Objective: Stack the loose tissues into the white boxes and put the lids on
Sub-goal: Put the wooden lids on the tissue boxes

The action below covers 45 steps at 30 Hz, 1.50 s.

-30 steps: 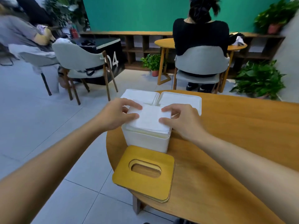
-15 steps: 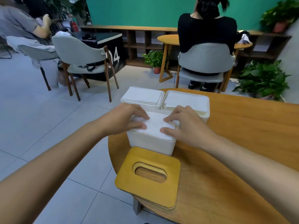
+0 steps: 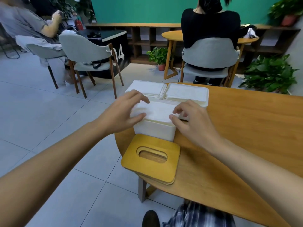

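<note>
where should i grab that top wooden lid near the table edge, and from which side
Take the top wooden lid by its near-left edge, coming from the floor side. It lies flat on a stack of lids, but that corner overhangs the table rim, so fingertips can probably catch its edge there, thumb on top.

A shared café-style workroom. 2 round wooden counters (image 3: 246, 128) (image 3: 170, 34) stand on pale floor tiles (image 3: 41, 112) with grey padded chairs (image 3: 85, 48), some taken by seated people (image 3: 209, 22). Low open shelving (image 3: 142, 35) lines a green wall (image 3: 139, 9), with potted plants (image 3: 268, 74) and a black block (image 3: 114, 51) marked 04.
</note>
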Available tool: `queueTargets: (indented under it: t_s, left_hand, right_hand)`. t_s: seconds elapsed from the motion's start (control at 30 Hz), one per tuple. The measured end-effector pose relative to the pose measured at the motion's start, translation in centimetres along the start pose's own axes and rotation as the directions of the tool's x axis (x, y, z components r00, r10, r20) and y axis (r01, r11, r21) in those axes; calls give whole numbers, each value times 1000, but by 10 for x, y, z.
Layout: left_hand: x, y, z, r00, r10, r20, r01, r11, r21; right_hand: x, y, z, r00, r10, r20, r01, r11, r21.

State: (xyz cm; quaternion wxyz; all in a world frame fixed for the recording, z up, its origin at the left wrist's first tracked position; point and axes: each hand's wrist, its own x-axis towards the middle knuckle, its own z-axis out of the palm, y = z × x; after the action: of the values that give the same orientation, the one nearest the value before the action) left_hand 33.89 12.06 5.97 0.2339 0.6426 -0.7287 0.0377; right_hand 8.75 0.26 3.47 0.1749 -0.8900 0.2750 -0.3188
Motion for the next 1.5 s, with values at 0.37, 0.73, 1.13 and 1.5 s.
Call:
queueTargets:
  t_s: [0.37,0.73,1.13,1.5]
  left_hand:
    - [-75,-1,15,789,-89,608,115,993,-3]
    - [-68,3,14,827,-90,555,134,990,-40]
    - [38,71,-61,859,-100,503,128,992,-22]
    - [163,12,-4,832,-156,532,230,970,-74]
  right_hand:
    - [-89,-33,12,829,143,541,-39,979,-198]
    - [-84,-26,8,854,151,498,-105,987,-120]
    - [-34,-12,-109,902,112,417,-48,986,-163]
    - [70,72,-111,888,206,410,-104,960,-258]
